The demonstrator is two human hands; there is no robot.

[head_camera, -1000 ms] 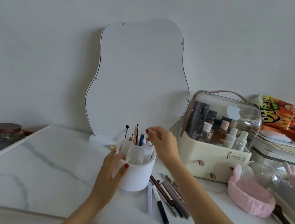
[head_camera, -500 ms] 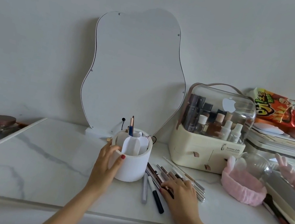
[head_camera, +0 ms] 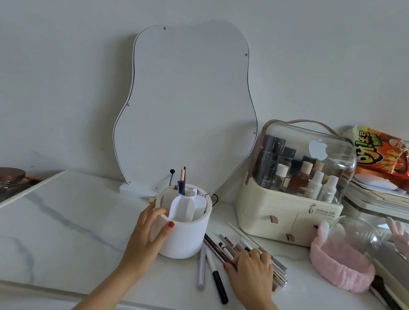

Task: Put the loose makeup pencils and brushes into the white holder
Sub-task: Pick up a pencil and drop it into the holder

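The round white holder [head_camera: 184,243] with inner dividers stands on the marble counter, with a few pencils [head_camera: 182,181] upright in its back compartment. My left hand [head_camera: 149,235] wraps its left side, thumb on the front wall. To its right lies a fan of several loose makeup pencils and brushes [head_camera: 230,244]. My right hand [head_camera: 250,272] rests palm down on that pile, fingers spread over the sticks; whether it grips one is hidden. A lilac pen [head_camera: 201,269] and a white pen with black cap [head_camera: 216,278] lie apart, just below the holder.
A wavy mirror [head_camera: 187,103] leans on the wall behind the holder. A cream cosmetics case with clear lid [head_camera: 291,196] stands at right, with a pink headband and glass dome [head_camera: 342,261] in front of it. A jar [head_camera: 3,175] sits at far left. The counter's front edge [head_camera: 40,288] is near.
My right hand came down from the holder's top to the loose pile on the right and has settled flat onto it. My left hand has stayed on the holder.
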